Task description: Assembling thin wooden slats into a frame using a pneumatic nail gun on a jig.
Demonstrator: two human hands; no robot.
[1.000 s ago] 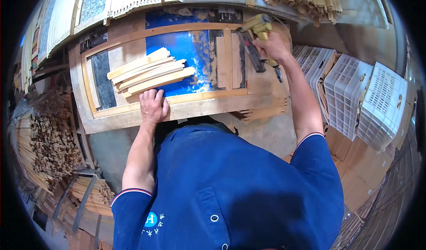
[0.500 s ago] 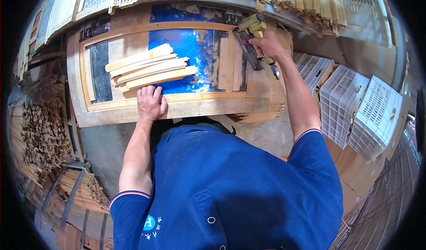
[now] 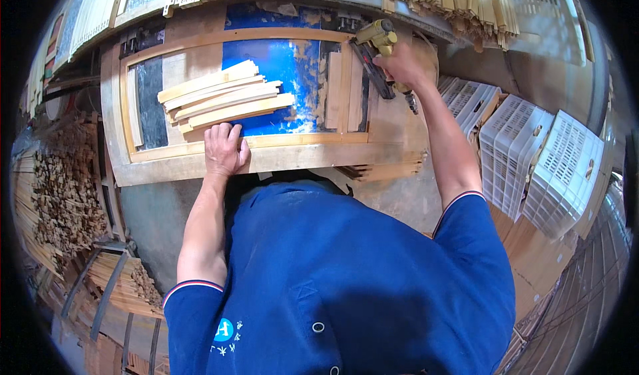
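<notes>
Nearest: blue short-sleeved shirt [image 3: 279, 255], striped cuffs. Left hand [image 3: 224, 150]: back uppermost, fingers together on the front rail of a rectangular wooden frame [image 3: 299, 139]; whether gripping or merely resting, cannot tell. Frame flat on the worktop [image 3: 393, 125]. Wood strips [image 3: 226, 98]: pale, loosely piled, slanting inside the frame, partly over a blue patch, just beyond the left fingertips. Right hand [image 3: 403, 65]: closed around the handle of a yellow-and-black nail gun [image 3: 381, 35], nose by the frame's far right corner; contact unclear. Past the worktop's right end: white perforated crates [image 3: 566, 168]. Farthest: heaped pale slats [image 3: 459, 2].
</notes>
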